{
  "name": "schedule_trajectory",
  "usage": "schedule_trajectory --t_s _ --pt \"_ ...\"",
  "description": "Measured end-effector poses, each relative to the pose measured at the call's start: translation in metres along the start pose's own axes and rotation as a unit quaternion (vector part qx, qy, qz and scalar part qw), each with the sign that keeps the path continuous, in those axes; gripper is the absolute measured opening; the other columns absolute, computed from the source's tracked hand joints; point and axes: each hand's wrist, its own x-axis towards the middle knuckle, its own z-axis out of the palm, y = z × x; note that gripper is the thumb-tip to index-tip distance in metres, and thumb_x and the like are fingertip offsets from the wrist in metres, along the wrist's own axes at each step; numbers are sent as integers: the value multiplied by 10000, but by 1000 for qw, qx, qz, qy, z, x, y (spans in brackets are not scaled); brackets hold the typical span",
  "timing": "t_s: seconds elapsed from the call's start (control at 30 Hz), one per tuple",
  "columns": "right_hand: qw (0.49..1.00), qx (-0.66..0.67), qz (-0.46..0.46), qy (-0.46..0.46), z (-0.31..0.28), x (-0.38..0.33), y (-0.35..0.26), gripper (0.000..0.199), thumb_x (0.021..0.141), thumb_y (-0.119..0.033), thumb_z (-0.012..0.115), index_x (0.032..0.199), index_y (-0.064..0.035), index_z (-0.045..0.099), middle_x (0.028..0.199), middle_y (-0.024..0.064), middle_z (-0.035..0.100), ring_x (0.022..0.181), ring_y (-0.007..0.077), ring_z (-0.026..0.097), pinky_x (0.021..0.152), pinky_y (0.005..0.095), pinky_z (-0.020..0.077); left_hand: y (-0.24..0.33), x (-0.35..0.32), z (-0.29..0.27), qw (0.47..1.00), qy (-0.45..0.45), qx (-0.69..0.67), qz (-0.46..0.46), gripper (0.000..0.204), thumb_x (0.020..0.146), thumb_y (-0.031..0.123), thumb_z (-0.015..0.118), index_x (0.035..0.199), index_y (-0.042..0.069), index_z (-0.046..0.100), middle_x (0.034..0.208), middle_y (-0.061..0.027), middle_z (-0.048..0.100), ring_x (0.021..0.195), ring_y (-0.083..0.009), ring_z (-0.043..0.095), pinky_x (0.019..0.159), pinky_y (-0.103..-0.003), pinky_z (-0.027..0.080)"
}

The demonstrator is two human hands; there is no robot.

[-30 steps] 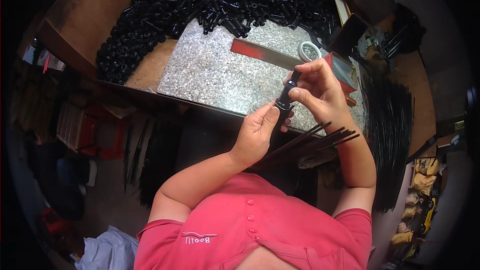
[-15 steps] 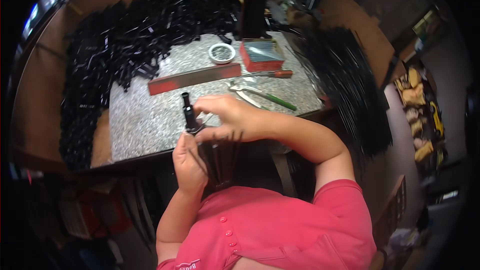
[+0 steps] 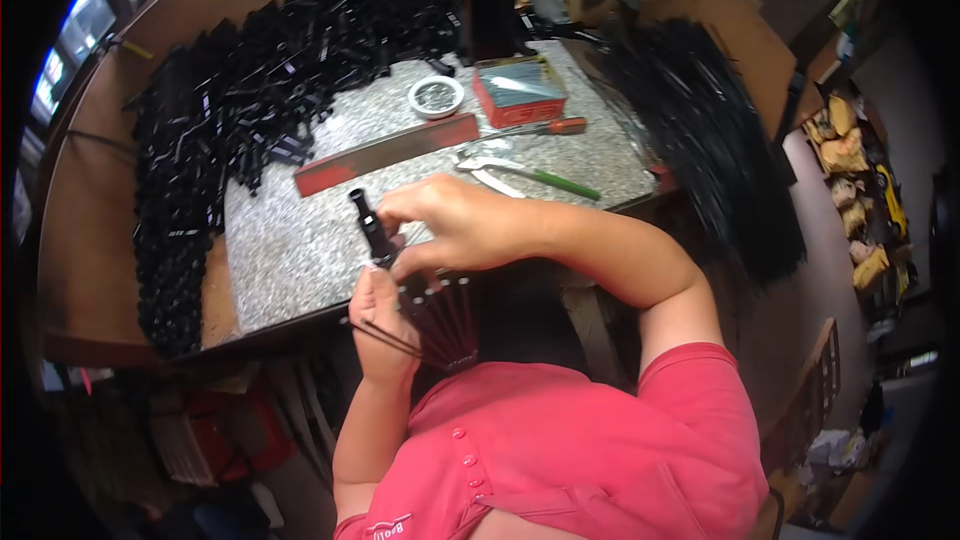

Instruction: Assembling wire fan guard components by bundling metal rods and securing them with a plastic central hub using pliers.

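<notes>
Close to the worktable's front edge, both my hands are on a black tubular piece (image 3: 367, 222), which stands tilted with its open end up. My left hand (image 3: 384, 330) pinches the lower end between thumb and fingertips. From the right, my right hand (image 3: 455, 225) closes thumb and fingers on the side of the piece, partly hiding it. Several thin dark rods (image 3: 447, 325), like umbrella ribs, fan out below my hands, in front of my chest. Where they join the piece is hidden by my fingers.
Black plastic parts (image 3: 300, 50) are heaped along the left and back. Around the grey speckled tabletop (image 3: 290, 250) lie a red-and-dark bar (image 3: 390, 155), a white bowl (image 3: 437, 114) of small metal bits, a red box (image 3: 520, 110) of thin wires, green-handled pliers (image 3: 565, 185) and long black rods (image 3: 700, 140).
The tubular piece leans slightly more to the left, and the rods below appear more spread. Both hands keep their grip. The whole view has shifted a little.
</notes>
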Motion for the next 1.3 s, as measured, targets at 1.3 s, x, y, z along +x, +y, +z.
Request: schedule_trajectory --t_s 1.3 --pt "895 414 101 129 86 -22 22 291 932 -297 549 797 -42 594 592 -17 509 415 51 473 381 203 360 10 10 -41 990 -128 -54 -8 364 948 224 452 1243 16 502 1361 -248 389 1324 -369 298 1094 -488 242"
